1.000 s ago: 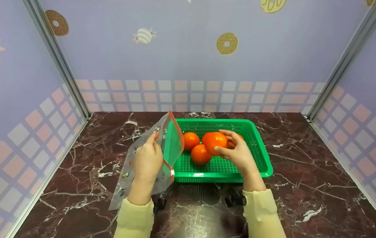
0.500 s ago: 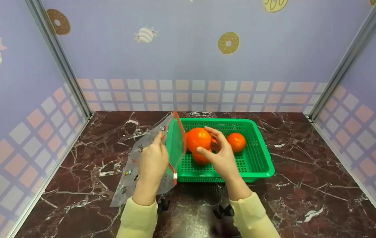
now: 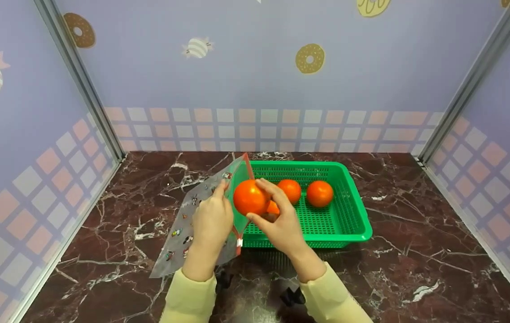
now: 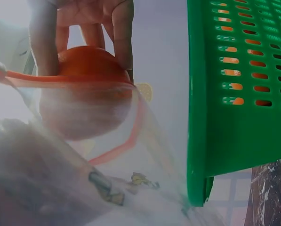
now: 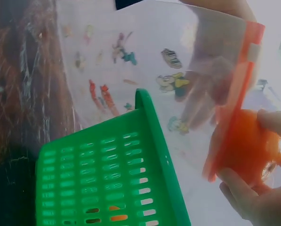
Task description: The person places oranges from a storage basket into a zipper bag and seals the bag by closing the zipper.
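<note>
My left hand [image 3: 212, 222] holds a clear zip bag [image 3: 183, 244] with a red-orange slider edge and small cartoon prints, its mouth spread toward the right. Through the film in the right wrist view, the left fingers [image 5: 204, 101] show blurred. My right hand [image 3: 284, 231] grips a smooth orange [image 3: 250, 197] between thumb and fingers at the bag's mouth. Seen from the left wrist, the lower part of this orange [image 4: 91, 63] sits behind the film, past the red-orange edge. The green basket [image 3: 357, 197] stands beside and partly behind the bag.
Inside the basket lie an orange [image 3: 320, 194] at the right and another orange [image 3: 289, 191] near the middle. A further orange [image 3: 273, 207] is mostly hidden by my right hand. Patterned purple panels [image 3: 255, 80] enclose the dark marbled tabletop [image 3: 416, 251] on three sides.
My right hand has carried the orange leftward from over the basket to the bag's mouth, uncovering the oranges at the right. My left hand and the bag have shifted slightly right.
</note>
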`<state>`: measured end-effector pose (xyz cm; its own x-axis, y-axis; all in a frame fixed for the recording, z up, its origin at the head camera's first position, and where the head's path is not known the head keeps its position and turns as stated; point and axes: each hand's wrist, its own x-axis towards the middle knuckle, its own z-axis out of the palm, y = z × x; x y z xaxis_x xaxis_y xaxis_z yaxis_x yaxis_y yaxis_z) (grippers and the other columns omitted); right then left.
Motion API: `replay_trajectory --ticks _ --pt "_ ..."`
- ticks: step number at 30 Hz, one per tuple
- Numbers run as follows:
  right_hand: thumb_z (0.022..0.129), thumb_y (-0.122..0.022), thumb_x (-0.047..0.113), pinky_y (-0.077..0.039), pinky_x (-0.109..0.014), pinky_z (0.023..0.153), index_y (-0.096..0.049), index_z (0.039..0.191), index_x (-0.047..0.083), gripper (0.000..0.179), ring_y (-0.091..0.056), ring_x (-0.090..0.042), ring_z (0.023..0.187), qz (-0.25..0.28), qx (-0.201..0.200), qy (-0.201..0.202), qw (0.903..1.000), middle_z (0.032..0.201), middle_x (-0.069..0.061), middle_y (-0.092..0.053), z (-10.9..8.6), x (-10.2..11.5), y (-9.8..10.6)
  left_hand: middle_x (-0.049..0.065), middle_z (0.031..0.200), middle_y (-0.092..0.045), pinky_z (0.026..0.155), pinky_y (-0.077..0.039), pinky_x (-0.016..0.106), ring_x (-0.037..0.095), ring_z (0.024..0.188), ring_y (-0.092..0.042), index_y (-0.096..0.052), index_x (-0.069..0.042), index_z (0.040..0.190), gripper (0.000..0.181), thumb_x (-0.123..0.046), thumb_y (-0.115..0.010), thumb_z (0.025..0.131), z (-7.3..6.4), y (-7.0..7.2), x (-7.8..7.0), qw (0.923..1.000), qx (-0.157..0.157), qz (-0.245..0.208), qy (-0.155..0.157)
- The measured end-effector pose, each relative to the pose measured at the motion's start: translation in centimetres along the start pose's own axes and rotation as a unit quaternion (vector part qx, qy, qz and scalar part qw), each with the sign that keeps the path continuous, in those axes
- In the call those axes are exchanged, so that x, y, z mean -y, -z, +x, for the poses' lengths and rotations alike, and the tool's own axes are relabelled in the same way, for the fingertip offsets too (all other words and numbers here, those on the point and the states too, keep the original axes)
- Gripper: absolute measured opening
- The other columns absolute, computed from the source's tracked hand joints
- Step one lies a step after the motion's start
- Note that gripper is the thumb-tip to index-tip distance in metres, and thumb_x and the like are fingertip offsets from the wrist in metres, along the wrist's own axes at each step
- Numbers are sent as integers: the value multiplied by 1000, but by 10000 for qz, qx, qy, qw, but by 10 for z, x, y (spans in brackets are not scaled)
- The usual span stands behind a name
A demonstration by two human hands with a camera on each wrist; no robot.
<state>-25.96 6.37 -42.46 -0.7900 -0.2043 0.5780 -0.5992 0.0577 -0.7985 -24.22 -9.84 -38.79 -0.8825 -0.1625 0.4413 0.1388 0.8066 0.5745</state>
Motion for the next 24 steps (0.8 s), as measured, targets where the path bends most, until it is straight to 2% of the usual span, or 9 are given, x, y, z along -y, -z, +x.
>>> replay_trajectory --ticks 3,7,9,12,15,18,21,24 --pt "85 -83 9 -61 -45 90 -53 148 8 70 -56 -42 135 -514 89 295 9982 155 -20 -48 -2 -1 -2 14 57 -56 42 -23 26 12 39 -26 -58 0 144 42 -7 -48 104 0 1 -1 10000 39 -31 15" --pt "84 -85 13 -61 -41 91 -53 146 7 70 -61 -37 129 -1173 129 483 9918 147 -18 -56 -2 -2 -4 13 54 -53 42 -22 26 11 40 -24 -59 0 143 42 -7 -46 104 2 1 0 9999 72 -133 50" --pt "84 -85 15 -59 -43 95 -54 144 5 69 -61 -36 127 -1299 146 516 9901 145 -17 -58 -2 -3 -4 12 52 -52 42 -22 26 11 40 -23 -60 1 142 42 -7 -46 103 2 1 1 9998 53 -179 59" --pt "84 -84 16 -56 -46 100 -56 142 3 66 -60 -36 127 -1142 199 345 9927 143 -16 -61 -3 -3 -3 11 50 -50 43 -23 27 11 41 -23 -61 3 140 42 -5 -45 103 3 1 4 9996 25 -251 105" --pt "88 -80 14 -55 -52 101 -58 138 2 56 -59 -40 129 -746 168 -179 9969 142 -18 -61 -2 -3 -1 15 53 -54 45 -27 30 14 43 -28 -62 2 139 41 -5 -45 102 4 2 6 9993 -3 -334 195" --pt "96 -72 14 -54 -57 100 -54 139 2 49 -56 -43 130 -769 101 -1001 9919 142 -22 -56 -1 -2 1 21 59 -59 47 -31 33 16 46 -32 -64 3 136 41 -4 -45 101 5 2 8 9988 -40 -454 194" --pt "102 -64 18 -53 -56 100 -46 144 0 49 -58 -41 126 -1211 322 -1868 9744 142 -25 -55 1 -3 5 22 62 -60 49 -34 34 16 48 -33 -65 4 135 41 -3 -45 100 6 2 8 9984 -35 -540 186" --pt "106 -58 22 -55 -49 93 -42 148 -1 51 -67 -33 111 -1526 709 -2404 9560 131 -22 -64 3 -5 8 22 62 -60 49 -33 33 15 48 -30 -64 3 136 41 -4 -45 101 6 2 8 9981 16 -565 245"
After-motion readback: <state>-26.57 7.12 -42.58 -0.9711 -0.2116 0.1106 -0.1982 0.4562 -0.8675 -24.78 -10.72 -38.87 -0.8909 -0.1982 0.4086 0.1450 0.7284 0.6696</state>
